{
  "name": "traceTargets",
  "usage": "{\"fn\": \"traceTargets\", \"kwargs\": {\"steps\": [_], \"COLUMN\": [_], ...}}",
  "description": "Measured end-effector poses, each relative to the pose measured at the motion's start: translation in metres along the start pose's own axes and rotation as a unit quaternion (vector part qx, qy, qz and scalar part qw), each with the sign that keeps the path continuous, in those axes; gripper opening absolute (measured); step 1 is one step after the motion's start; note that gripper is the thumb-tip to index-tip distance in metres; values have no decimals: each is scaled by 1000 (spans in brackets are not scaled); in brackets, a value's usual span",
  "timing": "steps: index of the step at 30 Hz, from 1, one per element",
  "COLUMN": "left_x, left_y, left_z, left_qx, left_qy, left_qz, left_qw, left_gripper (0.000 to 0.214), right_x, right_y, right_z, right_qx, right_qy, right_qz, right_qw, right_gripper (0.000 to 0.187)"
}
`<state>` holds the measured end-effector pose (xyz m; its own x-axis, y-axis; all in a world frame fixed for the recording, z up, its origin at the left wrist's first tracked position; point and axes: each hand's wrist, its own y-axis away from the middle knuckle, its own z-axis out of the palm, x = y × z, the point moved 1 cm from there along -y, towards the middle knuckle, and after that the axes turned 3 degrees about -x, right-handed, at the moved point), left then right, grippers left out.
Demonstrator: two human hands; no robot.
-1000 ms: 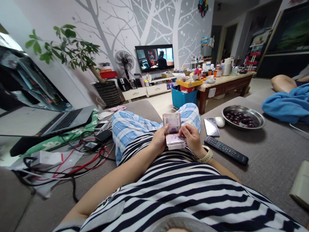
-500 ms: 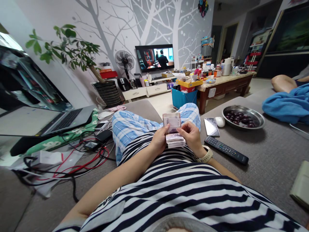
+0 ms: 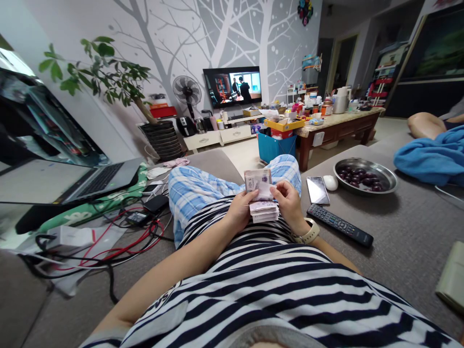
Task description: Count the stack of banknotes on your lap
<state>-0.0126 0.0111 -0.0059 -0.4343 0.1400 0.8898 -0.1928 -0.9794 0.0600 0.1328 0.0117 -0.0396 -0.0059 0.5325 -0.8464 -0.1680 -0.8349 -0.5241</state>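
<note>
I hold a thick stack of pinkish banknotes point(image 3: 261, 199) over my lap, above my striped shirt and blue plaid trousers. My left hand point(image 3: 239, 210) is closed round the stack's left side, thumb pressed on the upright front notes. My right hand point(image 3: 289, 201), with a pale watch at the wrist, pinches the right edge of a note that is being bent down onto the lower bundle. Both hands touch the banknotes.
On the grey sofa to my right lie a black remote point(image 3: 339, 225), a phone point(image 3: 317, 189), a white mouse point(image 3: 330, 182) and a steel bowl of dark fruit point(image 3: 364, 175). A laptop point(image 3: 97, 180) and tangled cables point(image 3: 119, 237) lie left. Another person's knee point(image 3: 424, 124) and a blue cloth point(image 3: 431, 157) are far right.
My right hand has risen slightly and peeled another note forward over the lower bundle. The left hand keeps its grip. The television picture has changed.
</note>
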Motion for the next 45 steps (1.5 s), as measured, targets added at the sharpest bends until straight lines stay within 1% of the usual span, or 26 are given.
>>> {"fn": "traceTargets", "kwargs": {"steps": [4,7,12,20,24,32,41,45], "left_x": [-1,-1,-3,-6,-6,-5,-5,-2], "left_y": [-1,-3,-7,-12,-13,-13,-14,-13], "left_z": [0,0,0,-4,-6,-5,-4,-2], "left_qx": [-7,-6,11,0,-7,8,-10,-4], "left_qy": [7,17,45,58,55,47,57,58], "left_qz": [0,-3,-14,-14,-11,-10,-1,-2], "left_qw": [1000,1000,999,998,998,999,998,998], "left_gripper": [11,15,23,24,22,22,20,19], "right_x": [-4,-6,-9,-10,-9,-11,-10,-12], "right_y": [1,2,4,6,6,6,6,6], "right_z": [0,0,0,0,0,0,0,0], "right_qx": [-14,-12,-14,-38,-40,-35,-36,-35], "right_qy": [28,23,14,-1,-6,-1,5,6], "right_qz": [-15,-22,-38,-69,-68,-65,-65,-63], "right_qw": [999,999,999,997,997,997,997,997], "right_gripper": [29,29,27,24,24,25,26,27]}}
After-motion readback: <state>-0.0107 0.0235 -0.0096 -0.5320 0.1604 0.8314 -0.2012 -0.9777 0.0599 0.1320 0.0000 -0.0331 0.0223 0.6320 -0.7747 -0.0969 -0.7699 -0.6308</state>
